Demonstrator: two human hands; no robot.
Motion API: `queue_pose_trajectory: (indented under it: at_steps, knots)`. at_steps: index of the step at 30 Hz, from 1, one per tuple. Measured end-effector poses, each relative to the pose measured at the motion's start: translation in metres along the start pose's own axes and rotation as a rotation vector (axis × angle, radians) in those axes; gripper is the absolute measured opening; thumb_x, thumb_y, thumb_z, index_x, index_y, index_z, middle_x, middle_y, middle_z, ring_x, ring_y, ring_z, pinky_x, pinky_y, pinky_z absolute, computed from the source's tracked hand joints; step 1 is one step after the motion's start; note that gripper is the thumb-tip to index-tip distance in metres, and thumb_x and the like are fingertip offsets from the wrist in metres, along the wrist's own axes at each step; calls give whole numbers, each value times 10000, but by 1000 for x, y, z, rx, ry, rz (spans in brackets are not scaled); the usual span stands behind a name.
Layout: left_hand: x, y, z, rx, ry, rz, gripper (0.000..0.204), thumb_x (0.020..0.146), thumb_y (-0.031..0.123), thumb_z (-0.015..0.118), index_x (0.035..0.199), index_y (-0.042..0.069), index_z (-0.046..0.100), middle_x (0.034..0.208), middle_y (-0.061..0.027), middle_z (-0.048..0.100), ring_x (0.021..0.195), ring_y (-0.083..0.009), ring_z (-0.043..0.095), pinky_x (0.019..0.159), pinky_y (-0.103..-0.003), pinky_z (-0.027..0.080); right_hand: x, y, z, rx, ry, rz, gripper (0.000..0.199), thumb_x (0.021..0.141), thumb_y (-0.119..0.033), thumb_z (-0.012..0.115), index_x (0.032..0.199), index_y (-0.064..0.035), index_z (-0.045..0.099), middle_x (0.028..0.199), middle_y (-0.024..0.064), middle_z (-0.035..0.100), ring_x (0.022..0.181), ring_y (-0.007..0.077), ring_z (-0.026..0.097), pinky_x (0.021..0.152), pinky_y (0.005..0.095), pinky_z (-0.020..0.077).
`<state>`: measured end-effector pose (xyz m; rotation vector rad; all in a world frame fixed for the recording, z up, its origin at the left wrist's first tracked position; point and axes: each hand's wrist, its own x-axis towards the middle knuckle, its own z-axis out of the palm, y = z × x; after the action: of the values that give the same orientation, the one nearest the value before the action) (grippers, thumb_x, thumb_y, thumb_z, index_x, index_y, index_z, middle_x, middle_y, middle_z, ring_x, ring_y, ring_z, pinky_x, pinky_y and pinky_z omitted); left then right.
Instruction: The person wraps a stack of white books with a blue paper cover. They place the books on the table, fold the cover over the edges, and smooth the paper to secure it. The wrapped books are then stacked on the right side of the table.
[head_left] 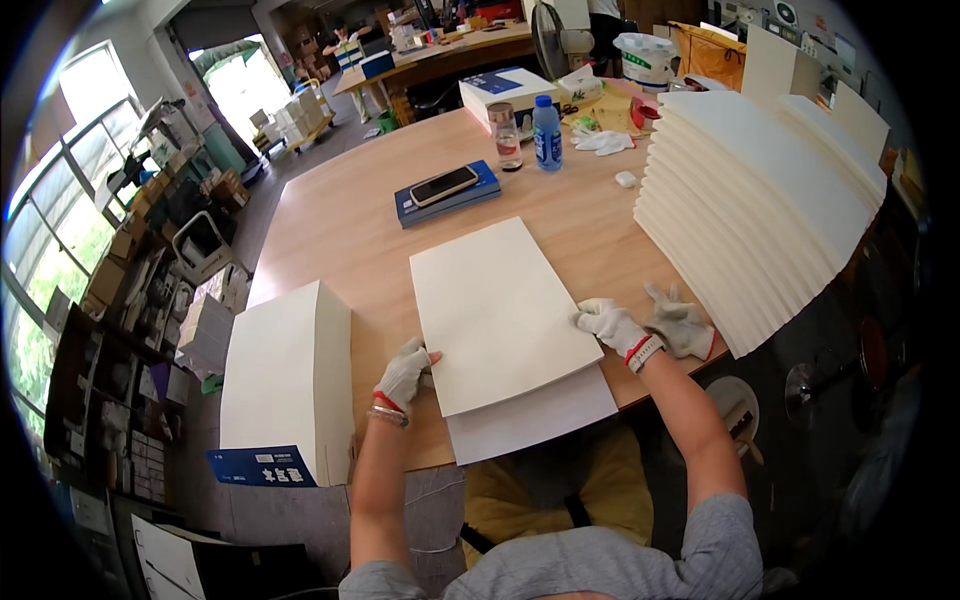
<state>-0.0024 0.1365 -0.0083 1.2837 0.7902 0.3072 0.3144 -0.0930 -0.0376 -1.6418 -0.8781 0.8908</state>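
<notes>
Head view: we see a white rectangular board (505,310) on the wooden table (340,230), overlapping a white sheet (540,415) that juts past the near edge.
Left hand (403,374): gloved, at the board's left edge, fingers curled; we cannot tell whether they clamp it.
Right hand (612,325): gloved, fingers together at the board's right edge, grip unclear to us; a loose glove (683,325) lies just beside.
Bottles: a clear bottle (508,150) and a blue-capped bottle (547,140), both closed; we cannot make out the levels.
White bucket (645,62): its contents are hard for us to tell.
</notes>
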Motion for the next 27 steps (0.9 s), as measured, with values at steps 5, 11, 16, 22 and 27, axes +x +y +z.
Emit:
queue_pose_trajectory:
  at_steps: [5,11,16,22,27]
  knots:
    - [-3,-4,0,81,77,39,271,878,144,665,1078,-20,585,942,-80,653,718,-158,662,595,-293,556,2,2,5,-3,5,-5,363,918,-286,671,1083,37,667,953,58,703,865,111,616,781,265,485]
    - [-22,7,17,669,333,51,328,876,183,674,1111,-27,584,942,-110,662,766,-222,660,695,-362,533,8,16,0,-93,-6,8,370,920,-276,669,1118,36,653,980,52,700,886,99,609,785,266,489]
    - [-108,-34,42,958,429,393,454,790,120,727,1195,-16,573,1083,-177,626,1013,-360,585,874,-444,477,5,7,-2,-248,24,-102,431,886,-366,671,1080,19,673,926,106,707,851,166,640,783,301,494]
    - [-115,-75,48,810,398,405,601,687,55,785,1242,-12,564,1209,-195,594,1188,-354,509,1015,-422,403,2,-6,-6,-403,-4,-5,362,881,-404,645,850,-44,658,716,74,638,674,193,583,671,355,458]
    - [-112,-82,47,871,430,486,586,697,63,785,1238,-8,574,1296,-211,563,1246,-368,484,1050,-416,387,-6,-14,-4,-458,22,45,369,876,-423,644,870,-54,661,728,73,636,682,199,579,674,348,458]
